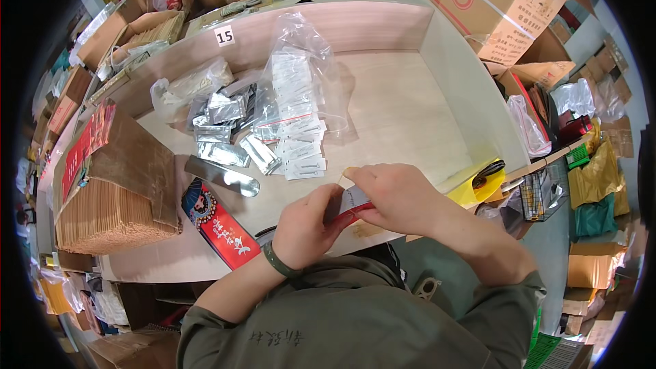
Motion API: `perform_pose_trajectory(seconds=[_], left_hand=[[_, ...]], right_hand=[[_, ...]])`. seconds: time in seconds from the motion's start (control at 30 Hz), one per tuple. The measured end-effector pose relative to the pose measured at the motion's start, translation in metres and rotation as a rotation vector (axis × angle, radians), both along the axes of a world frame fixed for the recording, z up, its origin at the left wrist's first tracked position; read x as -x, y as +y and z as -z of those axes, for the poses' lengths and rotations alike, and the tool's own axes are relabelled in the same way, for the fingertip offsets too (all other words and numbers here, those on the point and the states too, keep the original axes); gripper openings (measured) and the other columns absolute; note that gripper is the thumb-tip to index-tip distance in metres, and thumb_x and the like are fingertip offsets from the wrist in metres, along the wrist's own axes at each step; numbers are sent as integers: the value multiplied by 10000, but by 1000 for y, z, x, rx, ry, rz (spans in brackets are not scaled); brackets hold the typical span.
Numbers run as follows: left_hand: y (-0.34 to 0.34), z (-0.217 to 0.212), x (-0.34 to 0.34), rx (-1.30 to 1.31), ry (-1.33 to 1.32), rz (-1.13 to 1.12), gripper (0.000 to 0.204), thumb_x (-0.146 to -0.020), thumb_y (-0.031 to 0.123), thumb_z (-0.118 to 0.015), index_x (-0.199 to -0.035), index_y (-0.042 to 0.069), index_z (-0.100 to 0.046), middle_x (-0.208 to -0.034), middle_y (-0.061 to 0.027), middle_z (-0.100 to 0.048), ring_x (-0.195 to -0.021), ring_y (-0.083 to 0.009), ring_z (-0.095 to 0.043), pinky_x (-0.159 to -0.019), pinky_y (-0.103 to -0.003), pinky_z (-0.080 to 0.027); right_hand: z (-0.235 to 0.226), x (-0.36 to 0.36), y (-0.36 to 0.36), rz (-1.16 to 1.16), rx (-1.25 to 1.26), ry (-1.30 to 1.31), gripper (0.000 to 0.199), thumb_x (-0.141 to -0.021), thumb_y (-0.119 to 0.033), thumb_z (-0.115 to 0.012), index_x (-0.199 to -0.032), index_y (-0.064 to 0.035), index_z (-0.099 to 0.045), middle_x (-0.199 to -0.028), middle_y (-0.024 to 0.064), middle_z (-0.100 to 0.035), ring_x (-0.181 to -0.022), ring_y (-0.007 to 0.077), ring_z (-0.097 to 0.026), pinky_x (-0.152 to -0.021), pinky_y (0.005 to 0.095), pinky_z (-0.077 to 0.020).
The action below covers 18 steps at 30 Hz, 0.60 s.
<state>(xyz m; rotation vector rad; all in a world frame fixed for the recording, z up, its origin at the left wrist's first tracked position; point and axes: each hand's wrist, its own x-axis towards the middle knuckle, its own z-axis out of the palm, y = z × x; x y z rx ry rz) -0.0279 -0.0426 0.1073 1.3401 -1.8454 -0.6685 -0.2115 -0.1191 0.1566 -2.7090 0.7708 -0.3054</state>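
Note:
In front of my body, at the table's near edge, my left hand and my right hand are both closed on a flat packet, grey with a red lower edge. The right thumb and fingers pinch its upper end, and the left fingers wrap round its other side. Most of the packet hides behind my fingers. Left of my left wrist lies a red printed sleeve with a costumed figure. Just beyond it is a shiny metal strip with a rounded end. Small white packets lie ahead of my hands.
A clear plastic bag partly covers the white packets, beside a pile of silver packets. A carton of stacked brown paper pieces stands at left. Low walls border the table. A yellow bag hangs at the right edge.

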Motion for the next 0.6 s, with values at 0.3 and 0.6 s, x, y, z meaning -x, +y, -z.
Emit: perform_pose_trajectory(seconds=[0.3,0.6], left_hand=[[-4,11,-15,-121,590,-135,383,-753,52,-750,-1072,10,-543,-890,-60,-637,-797,-105,-607,-688,-250,-496],[-18,7,-28,-254,949,-174,361,-794,10,-703,-1104,-15,-521,-986,-92,-641,-843,-125,-623,-745,-245,-508]], right_hand=[[2,6,-12,299,-436,46,452,-763,-293,-742,-1059,-45,-508,-728,97,-621,-646,208,-621,-596,299,-479],[32,-3,1,483,-338,-482,300,-804,-147,-709,-1022,-51,-527,-646,28,-557,-582,87,-538,-541,254,-447]])
